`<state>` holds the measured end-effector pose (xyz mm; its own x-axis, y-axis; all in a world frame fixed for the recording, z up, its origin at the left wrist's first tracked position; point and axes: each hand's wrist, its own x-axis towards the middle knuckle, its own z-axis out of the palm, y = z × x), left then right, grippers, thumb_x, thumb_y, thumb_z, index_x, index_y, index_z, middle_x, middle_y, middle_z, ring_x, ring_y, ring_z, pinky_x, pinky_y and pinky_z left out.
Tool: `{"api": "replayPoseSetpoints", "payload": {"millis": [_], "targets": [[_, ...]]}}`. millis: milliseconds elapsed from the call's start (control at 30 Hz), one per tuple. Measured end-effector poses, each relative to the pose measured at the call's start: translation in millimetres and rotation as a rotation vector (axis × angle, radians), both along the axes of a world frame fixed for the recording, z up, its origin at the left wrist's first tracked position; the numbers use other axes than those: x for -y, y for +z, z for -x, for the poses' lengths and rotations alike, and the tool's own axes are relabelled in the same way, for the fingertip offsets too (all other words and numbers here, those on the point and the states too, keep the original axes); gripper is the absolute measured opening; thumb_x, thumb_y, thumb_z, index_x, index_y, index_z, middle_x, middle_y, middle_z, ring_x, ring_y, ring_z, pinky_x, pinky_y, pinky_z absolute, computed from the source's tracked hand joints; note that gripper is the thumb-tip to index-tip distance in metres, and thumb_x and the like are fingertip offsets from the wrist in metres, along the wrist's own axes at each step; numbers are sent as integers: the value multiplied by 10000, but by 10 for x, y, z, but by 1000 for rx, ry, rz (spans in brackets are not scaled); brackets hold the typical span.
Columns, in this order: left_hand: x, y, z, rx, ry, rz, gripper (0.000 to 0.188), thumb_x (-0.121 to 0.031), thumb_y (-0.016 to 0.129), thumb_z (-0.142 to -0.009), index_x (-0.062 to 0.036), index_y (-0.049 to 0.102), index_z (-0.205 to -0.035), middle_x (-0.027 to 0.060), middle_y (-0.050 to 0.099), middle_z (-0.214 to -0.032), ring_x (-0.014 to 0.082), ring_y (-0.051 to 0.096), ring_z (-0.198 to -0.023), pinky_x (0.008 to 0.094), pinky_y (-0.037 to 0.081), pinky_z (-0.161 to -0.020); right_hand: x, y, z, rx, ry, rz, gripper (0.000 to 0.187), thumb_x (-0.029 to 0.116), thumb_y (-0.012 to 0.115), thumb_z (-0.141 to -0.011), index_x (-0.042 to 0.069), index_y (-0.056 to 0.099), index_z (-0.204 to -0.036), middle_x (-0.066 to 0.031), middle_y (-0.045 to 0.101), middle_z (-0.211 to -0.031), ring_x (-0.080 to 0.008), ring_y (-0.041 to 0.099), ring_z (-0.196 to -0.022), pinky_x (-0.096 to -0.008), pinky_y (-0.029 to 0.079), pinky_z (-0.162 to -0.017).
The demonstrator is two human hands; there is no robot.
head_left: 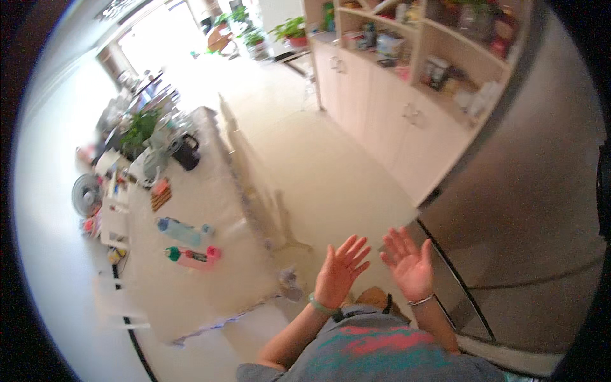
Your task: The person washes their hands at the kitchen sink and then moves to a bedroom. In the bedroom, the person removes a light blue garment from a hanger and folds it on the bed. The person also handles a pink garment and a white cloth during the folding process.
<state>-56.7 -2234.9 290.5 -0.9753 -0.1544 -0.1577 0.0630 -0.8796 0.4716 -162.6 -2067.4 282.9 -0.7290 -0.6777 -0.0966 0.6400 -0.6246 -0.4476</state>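
My left hand [340,270] is raised in front of my body, palm up, with its fingers spread and nothing in it. A pale green bangle [321,304] circles that wrist. Beside it, my right hand [408,264] is held up the same way, open and bare, with a thin silver bracelet [421,300] on the wrist. The two hands are apart and touch nothing. To the left, on a covered table [191,305], lie a blue bottle [179,230] and a pink bottle with a green end [191,257].
Farther along the table stand a dark jug [185,151], a leafy plant [140,130] and clutter. A pale wooden cabinet [375,114] with loaded shelves runs along the right, next to a large dark panel [534,210]. Pale floor [318,159] lies between table and cabinet.
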Motion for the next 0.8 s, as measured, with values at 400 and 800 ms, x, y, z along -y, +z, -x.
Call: {"api": "replayPoseSetpoints", "payload": {"millis": [400, 800], "targets": [[1972, -369, 1725, 76, 134, -91, 357, -252, 421, -1017, -80, 475, -1325, 135, 509, -1355, 295, 464, -1280, 440, 391, -1057, 2114, -59, 2131, 39, 270, -98, 672, 578, 252, -981, 111, 346, -1456, -118, 311, -1518, -378, 392, -1323, -483, 359, -1066], [3873, -888, 2376, -88, 802, -442, 377, -389, 359, -1023, -120, 608, -1112, 67, 683, -1024, 266, 587, -1116, 461, 446, -990, 5366, -30, 3759, -23, 983, -159, 694, 604, 233, -972, 119, 367, -1450, -103, 305, -1525, -343, 445, -1290, -465, 385, -1038]]}}
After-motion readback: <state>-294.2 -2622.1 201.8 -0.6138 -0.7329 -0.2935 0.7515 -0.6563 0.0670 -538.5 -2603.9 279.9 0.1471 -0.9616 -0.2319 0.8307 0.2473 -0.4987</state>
